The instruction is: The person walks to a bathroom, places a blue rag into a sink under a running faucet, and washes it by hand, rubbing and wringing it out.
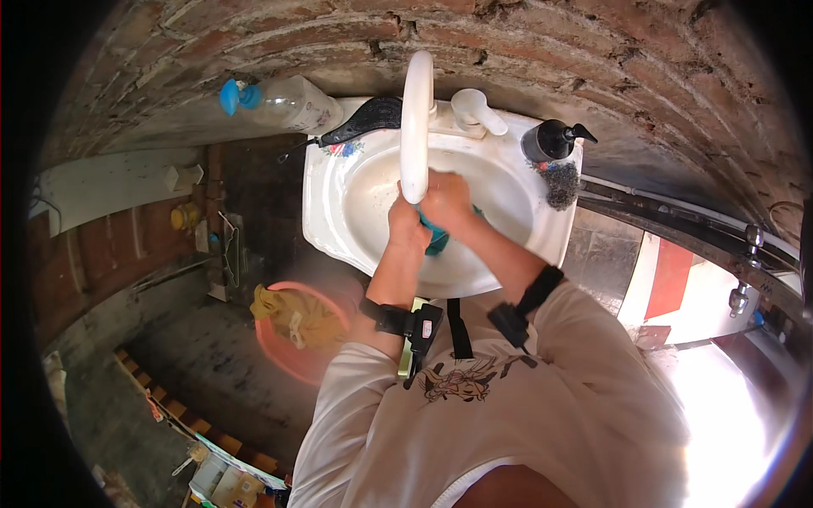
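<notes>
The left hand and right hand are meeting beneath the tap, their fingers curling tightly around a teal cloth, with the fingertips mostly hiding from view. The cloth is showing between the wrists, over the sink. A black pump bottle is standing near a scourer.

No words or numbers can be read here. A small white and red sticker sits on the black box on the left arm, but its print is too tiny to read. The big clear bottle has faint marks on its side, too blurry to make out. Dark print on the white shirt shows no letters I can read
</notes>
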Available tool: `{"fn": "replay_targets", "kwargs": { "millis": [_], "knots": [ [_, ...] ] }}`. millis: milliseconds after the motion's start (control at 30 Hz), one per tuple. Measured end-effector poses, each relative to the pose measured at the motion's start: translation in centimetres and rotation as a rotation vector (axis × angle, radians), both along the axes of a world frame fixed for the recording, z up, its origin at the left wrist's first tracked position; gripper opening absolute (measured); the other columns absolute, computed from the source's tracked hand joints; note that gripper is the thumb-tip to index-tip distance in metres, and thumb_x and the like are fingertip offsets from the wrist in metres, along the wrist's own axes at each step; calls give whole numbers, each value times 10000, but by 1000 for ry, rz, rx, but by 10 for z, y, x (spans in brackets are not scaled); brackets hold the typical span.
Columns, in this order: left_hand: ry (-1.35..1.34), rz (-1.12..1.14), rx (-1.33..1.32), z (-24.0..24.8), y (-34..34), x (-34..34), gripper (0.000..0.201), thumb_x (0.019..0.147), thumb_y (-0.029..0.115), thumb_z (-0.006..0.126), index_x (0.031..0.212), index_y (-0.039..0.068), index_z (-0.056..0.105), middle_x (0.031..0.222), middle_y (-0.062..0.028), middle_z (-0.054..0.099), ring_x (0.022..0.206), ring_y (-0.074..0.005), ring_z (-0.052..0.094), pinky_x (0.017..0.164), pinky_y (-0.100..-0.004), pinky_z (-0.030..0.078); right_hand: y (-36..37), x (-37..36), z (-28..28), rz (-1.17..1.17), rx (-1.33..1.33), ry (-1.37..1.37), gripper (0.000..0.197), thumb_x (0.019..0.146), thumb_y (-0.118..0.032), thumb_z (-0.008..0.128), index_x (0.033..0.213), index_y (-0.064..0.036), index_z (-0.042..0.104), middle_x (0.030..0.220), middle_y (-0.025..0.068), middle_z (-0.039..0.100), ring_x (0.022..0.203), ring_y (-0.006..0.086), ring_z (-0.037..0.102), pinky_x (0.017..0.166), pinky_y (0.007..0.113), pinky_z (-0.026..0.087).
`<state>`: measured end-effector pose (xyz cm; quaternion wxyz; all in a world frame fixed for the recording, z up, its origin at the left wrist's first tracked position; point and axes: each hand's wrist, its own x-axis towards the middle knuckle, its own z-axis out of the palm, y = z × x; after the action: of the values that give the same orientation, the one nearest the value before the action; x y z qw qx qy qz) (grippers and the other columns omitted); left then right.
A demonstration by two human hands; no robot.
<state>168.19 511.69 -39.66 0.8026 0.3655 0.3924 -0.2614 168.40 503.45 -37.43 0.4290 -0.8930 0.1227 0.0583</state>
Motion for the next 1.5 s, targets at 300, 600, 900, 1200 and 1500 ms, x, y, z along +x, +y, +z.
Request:
{"fn": "replay_targets", "kwargs": {
  "millis": [300,600,900,1200,1500],
  "knots": [
    [-71,-196,20,22,18,5,277,874,232,413,1065,44,483,997,-76,545,882,-162,543,763,-308,459,-36,11,-26,-456,1089,344,238,856,-212,475,928,5,542,805,55,565,689,136,519,607,285,426],
    [-65,-125,14,-7,32,1,221,885,206,428,961,17,512,913,-78,576,801,-163,565,706,-262,480,-37,3,2,-662,1546,318,134,868,-177,449,847,-60,514,726,17,529,665,122,501,604,266,439],
    [-225,-96,90,2,35,-2,166,870,199,468,870,41,520,832,-35,564,683,-86,508,612,-213,428,-54,-13,-24,-594,932,367,409,780,-284,582,1070,-24,456,992,59,514,912,174,488,683,361,422],
    [-269,6,284,31,30,4,131,865,218,478,835,92,499,837,2,552,781,-93,494,736,-274,392,-42,-33,-63,-372,1233,258,290,757,-114,562,1024,-14,510,984,88,536,880,186,532,636,302,454],
    [216,43,-118,2,15,-8,427,864,401,384,1139,76,421,951,-69,526,908,-194,499,763,-394,450,-6,-34,-7,-353,1231,277,313,777,-95,498,1080,-33,448,838,107,575,754,284,577,688,346,460]
  ]
}}
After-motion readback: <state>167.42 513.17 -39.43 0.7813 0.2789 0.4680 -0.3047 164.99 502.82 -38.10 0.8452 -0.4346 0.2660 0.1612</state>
